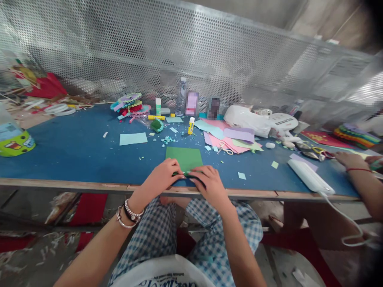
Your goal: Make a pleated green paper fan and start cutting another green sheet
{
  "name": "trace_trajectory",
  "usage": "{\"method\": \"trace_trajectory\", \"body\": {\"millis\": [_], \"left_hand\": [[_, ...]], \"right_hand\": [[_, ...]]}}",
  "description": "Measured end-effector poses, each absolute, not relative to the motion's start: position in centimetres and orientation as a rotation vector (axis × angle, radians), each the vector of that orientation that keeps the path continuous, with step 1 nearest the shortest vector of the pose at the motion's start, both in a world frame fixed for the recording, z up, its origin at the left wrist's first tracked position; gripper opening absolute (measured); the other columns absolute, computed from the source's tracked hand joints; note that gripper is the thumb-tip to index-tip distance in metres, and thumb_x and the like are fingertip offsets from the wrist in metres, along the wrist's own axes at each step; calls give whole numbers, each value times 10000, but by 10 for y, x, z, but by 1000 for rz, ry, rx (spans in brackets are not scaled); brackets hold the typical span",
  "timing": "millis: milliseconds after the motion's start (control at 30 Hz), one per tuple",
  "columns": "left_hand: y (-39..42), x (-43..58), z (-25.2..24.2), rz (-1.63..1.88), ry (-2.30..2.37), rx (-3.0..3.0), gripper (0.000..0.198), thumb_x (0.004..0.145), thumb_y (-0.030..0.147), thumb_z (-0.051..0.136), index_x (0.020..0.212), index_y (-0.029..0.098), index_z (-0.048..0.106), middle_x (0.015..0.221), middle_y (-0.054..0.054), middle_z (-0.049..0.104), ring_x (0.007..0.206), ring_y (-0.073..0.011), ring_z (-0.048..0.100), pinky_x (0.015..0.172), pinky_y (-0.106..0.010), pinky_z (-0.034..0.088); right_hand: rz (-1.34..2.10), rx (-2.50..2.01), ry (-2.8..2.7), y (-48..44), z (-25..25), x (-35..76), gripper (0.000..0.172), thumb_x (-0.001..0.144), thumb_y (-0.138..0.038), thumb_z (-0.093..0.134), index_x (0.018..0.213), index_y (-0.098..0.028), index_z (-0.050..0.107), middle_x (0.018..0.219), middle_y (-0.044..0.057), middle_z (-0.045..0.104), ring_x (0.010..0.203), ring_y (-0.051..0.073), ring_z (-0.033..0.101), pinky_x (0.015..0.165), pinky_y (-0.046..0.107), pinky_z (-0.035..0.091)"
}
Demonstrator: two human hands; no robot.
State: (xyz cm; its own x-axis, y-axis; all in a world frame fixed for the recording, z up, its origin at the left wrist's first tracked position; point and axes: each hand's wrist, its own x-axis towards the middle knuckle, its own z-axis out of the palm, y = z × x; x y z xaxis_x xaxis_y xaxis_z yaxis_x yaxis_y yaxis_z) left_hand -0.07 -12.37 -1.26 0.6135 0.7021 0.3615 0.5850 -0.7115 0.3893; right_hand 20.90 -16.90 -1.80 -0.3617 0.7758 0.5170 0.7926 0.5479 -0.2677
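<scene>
A green paper sheet (184, 157) lies on the blue table (74, 151) near its front edge. My left hand (160, 175) and my right hand (209, 182) meet at the sheet's near edge, fingers curled and pinching a narrow folded strip of it against the table. Both wrists rest just over the table's wooden rim. Bracelets circle my left wrist.
Pink, purple and teal paper sheets (230, 137) with scissors (224, 149) lie behind the green sheet. Glue sticks (190, 125), a water bottle (181, 97) and folded paper fans (130, 104) stand farther back. Another person's hand (351, 159) rests at the right beside a white device (309, 175).
</scene>
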Motion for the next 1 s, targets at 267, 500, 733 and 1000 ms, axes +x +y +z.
{"method": "trace_trajectory", "body": {"millis": [267, 500, 733, 1000], "left_hand": [[-133, 1, -13, 731, 1084, 2733, 247, 926, 292, 452, 873, 155, 651, 881, -50, 561, 888, -184, 492, 783, -303, 430], [-129, 7, -9, 599, 1149, 2986, 253, 936, 265, 423, 868, 161, 643, 824, -52, 577, 813, -181, 514, 728, -301, 383], [-161, -5, 47, 458, 894, 2491, 294, 958, 319, 353, 880, 217, 616, 825, 1, 652, 721, -127, 581, 635, -228, 403], [-222, -15, 84, 542, 877, 2399, 266, 923, 359, 404, 871, 289, 655, 825, 8, 668, 727, -148, 608, 660, -255, 442]], "right_hand": [[-96, -1322, -2292, -191, -36, 203, 359, 950, -241, 363, 1273, -212, 519, 1280, 56, 569, 1232, 199, 460, 1033, 407, 334], [22, -1337, -2188, -193, -43, 201, 389, 932, -254, 397, 1309, -215, 483, 1311, 63, 546, 1254, 207, 449, 1069, 439, 328], [499, -1203, -2034, -203, 18, 221, 248, 903, -321, 480, 1003, -244, 694, 783, 50, 649, 693, 165, 574, 610, 286, 471], [704, -985, -2101, -248, 69, 223, 193, 879, -340, 536, 950, -291, 708, 762, 30, 665, 709, 154, 583, 644, 279, 463]]}}
